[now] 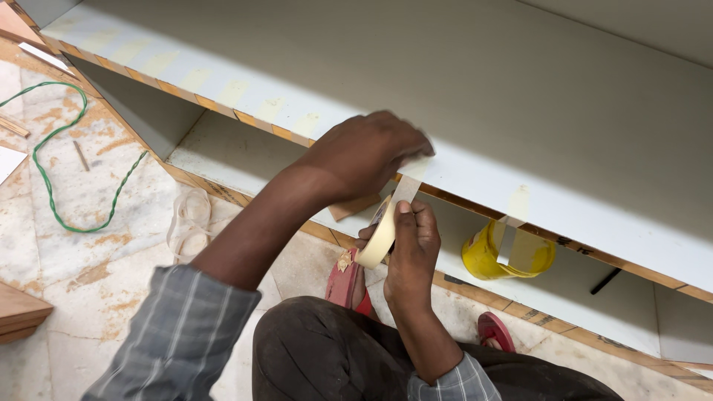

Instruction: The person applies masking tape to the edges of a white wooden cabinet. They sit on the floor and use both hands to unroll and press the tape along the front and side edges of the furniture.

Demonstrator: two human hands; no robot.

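My right hand (411,249) grips a roll of cream masking tape (380,236), with a strip drawn up from it to the edge of a pale grey cabinet panel (520,111). My left hand (368,152) presses flat on that panel edge, right where the strip ends. Several short tape pieces sit spaced along the plywood edge to the left. A yellow tape roll (505,256) hangs from a strip just right of my hands.
A green twisted wire (44,167) loops across the marble floor at left. A clear plastic ring (189,223) lies beside the cabinet. Red sandals (345,286) are on my feet under the panel. A wood block (18,312) sits at far left.
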